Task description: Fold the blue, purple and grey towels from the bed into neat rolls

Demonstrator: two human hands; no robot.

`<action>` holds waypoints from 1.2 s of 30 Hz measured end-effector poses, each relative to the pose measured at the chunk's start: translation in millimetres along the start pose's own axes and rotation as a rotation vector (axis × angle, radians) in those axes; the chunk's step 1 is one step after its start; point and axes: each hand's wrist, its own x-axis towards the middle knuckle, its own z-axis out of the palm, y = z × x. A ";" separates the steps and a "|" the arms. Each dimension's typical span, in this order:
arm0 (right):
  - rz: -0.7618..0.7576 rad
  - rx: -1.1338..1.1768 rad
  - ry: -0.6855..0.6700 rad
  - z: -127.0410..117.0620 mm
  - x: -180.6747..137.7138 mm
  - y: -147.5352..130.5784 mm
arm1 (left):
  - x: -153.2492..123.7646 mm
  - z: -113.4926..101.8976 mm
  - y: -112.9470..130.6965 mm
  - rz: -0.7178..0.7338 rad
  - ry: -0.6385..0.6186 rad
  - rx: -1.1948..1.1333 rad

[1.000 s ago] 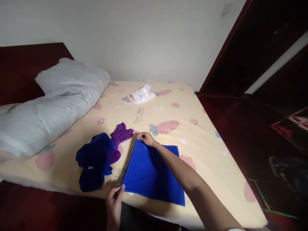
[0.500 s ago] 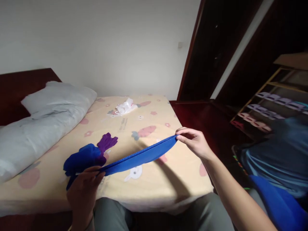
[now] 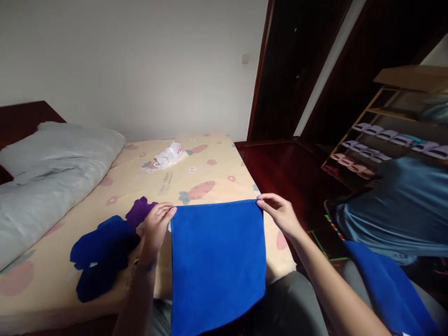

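A blue cloth (image 3: 217, 261) with a stitched edge hangs spread out between my hands, over the bed's near edge and my lap. My left hand (image 3: 159, 224) pinches its upper left corner, and my right hand (image 3: 278, 212) pinches the upper right one. The top edge runs nearly level and taut, while the lower part droops and leaves the picture at bottom left. To the left of my left hand, a crumpled blue cloth (image 3: 101, 245) lies on the bed, with a purple cloth (image 3: 140, 211) touching it.
A patterned yellow sheet covers the bed (image 3: 206, 163). On it are a white plastic bag (image 3: 170, 155) and a grey-white pillow or quilt (image 3: 66, 163). At right stand a shoe rack (image 3: 374, 112) with several slippers and a heap of dark blue fabric (image 3: 402, 210). More blue cloth (image 3: 388, 284) drapes over my right leg.
My left hand has risen, bringing the cloth's top edge level. The cloth, a narrow slanting strip before, now hangs open as a broad panel. My view has turned slightly right.
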 end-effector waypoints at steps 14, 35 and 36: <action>0.371 -0.446 0.034 52.9 -9.0 198.3 | -35.7 70.0 -196.2 -0.193 -0.045 0.338; 0.526 -0.776 -0.060 26.5 -210.7 161.0 | -238.8 -5.7 -146.4 -0.121 -0.342 0.987; 0.531 -0.786 -0.070 26.0 -215.9 161.0 | -242.9 -5.2 -142.1 -0.079 -0.294 1.013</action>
